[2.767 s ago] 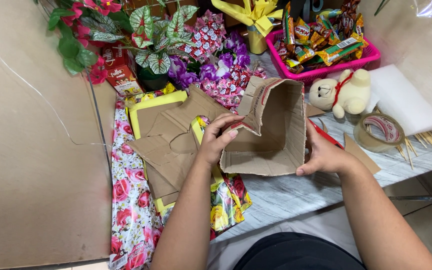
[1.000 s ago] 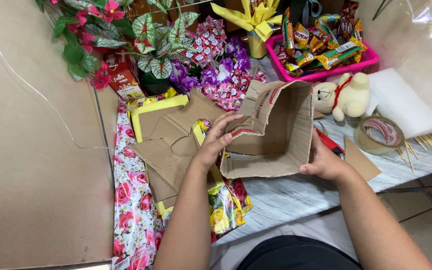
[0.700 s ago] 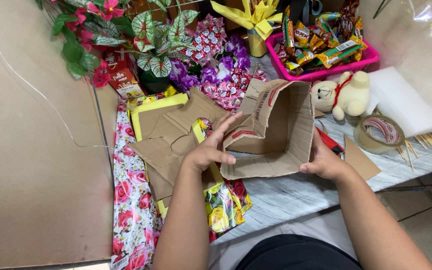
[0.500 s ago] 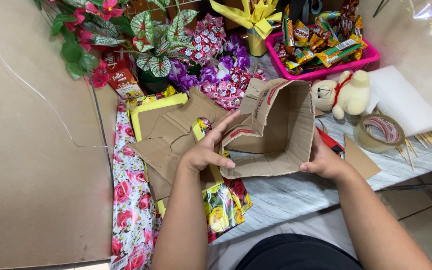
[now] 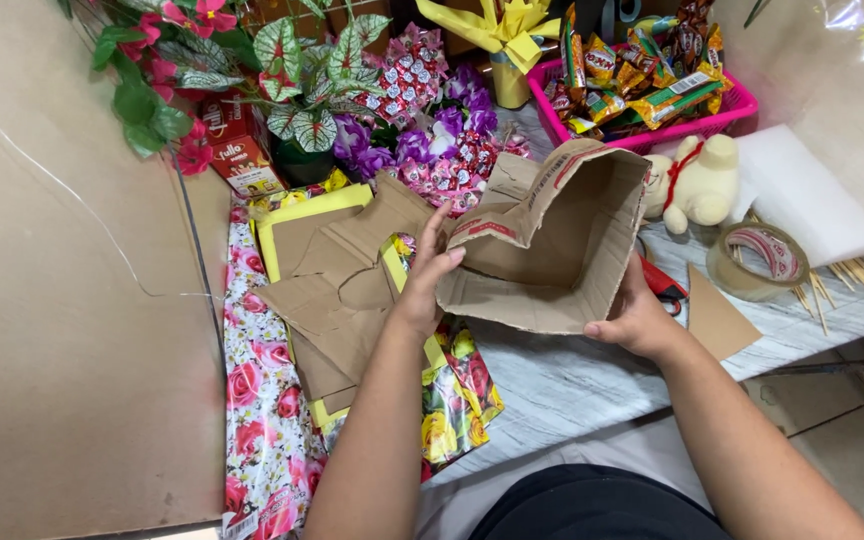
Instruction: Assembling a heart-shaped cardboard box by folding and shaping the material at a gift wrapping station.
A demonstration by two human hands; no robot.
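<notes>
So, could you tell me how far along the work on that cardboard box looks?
Done: cut cardboard pieces already lie on the floral wrapping paper. In hand: the left hand and right hand hold a bent, torn cardboard box open at both sides. Left: the box is still ragged and unwrapped, and the tape roll sits untouched beside it.

Single head camera, looking steeply down, close over table (image 5: 572,385)

Left hand (image 5: 424,285) grips the left edge of the cardboard box (image 5: 552,240), fingers spread. Right hand (image 5: 635,315) clasps its lower right corner. Both forearms extended.
</notes>
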